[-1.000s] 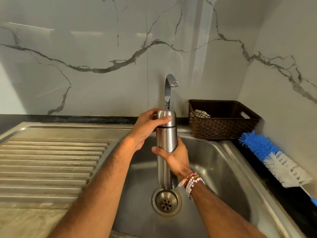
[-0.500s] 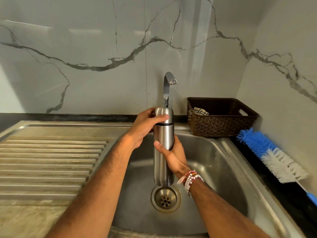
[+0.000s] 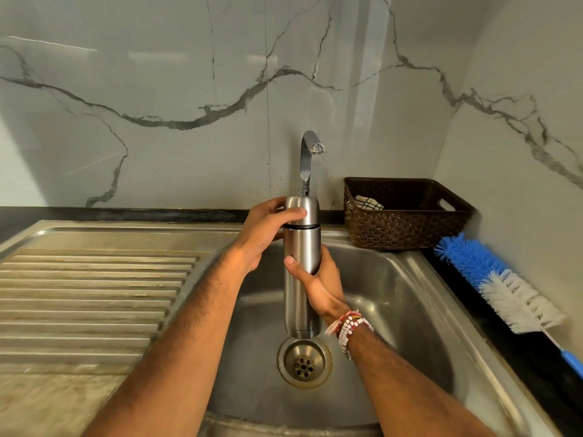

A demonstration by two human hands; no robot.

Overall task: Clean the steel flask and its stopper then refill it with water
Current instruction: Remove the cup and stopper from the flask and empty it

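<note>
Sink basin (image 3: 394, 294) open around upright flask (image 3: 303, 244)

sink (image 3: 410, 310): steel basin, centre, near
drain (image 3: 304, 362): round strainer in the basin floor
drainboard (image 3: 94, 294): ribbed steel, left of basin, stained
tap (image 3: 307, 152): chrome, curved spout, far edge of the sink
basket (image 3: 400, 228): dark brown woven, far right corner
cloth (image 3: 366, 203): checked, inside basket, left end
bottle brush (image 3: 492, 279): blue and white bristles, lying on the black counter right of sink
wall (image 3: 157, 74): grey-veined marble
</note>
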